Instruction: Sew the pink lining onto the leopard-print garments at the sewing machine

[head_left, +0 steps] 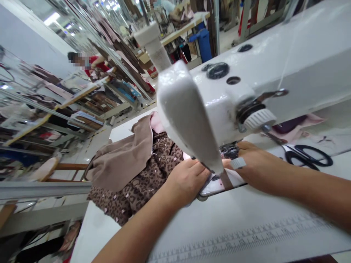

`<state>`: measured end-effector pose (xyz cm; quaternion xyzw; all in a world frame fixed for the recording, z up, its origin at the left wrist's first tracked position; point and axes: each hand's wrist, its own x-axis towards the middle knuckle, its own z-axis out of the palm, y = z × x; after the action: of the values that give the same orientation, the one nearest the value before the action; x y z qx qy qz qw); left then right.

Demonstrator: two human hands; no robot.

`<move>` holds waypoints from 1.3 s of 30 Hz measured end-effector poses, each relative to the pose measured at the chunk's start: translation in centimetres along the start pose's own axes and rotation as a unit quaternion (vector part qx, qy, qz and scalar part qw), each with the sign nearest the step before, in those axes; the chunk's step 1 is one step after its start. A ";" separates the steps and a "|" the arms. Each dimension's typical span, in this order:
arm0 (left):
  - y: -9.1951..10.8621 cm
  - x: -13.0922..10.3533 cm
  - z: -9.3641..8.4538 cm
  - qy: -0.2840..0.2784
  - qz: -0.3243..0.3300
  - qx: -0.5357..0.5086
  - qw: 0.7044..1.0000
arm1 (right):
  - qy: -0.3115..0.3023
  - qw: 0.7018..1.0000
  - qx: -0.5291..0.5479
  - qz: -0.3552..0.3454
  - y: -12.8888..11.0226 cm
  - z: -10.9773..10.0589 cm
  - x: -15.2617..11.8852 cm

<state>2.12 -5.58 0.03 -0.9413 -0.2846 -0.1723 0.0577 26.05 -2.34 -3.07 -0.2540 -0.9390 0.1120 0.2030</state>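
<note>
A white sewing machine (186, 106) stands over the work, and its end cover hides the needle area. My left hand (188, 180) is closed, fingers pressed together at the edge of a leopard-print garment (139, 186), beside the machine's plate (214, 186). Its fingertips go out of sight behind the cover. Plain taupe cloth (120, 157) lies folded over the garment, with some pink fabric (157, 122) at its far end. From the other side, my right hand (259, 168) reaches in near the presser foot, fingers bent; what they grip is hidden.
Black-handled scissors (312, 157) lie right of my right hand, with pink and dark cloth scraps (296, 126) behind. A printed ruler scale (233, 239) runs along the table's near edge. Beyond the table are a stool (48, 168), other workbenches and a person in red (95, 65).
</note>
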 end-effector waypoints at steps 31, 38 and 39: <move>-0.5 -1.2 0.7 -0.028 -0.046 -0.010 0.999 | 0.017 1.000 0.027 0.004 -0.1 -0.1 -0.1; 1.5 0.3 0.2 0.009 -0.073 0.093 0.993 | 0.034 0.995 0.074 0.052 0.2 -0.4 0.3; 1.8 0.6 0.1 0.009 -0.073 0.104 0.992 | 0.029 0.995 0.076 0.052 0.3 -0.4 0.3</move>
<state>3.59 -6.72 0.08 -0.9053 -0.3684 -0.1537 0.1454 26.14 -1.93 -2.68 -0.2898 -0.9071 0.1858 0.2423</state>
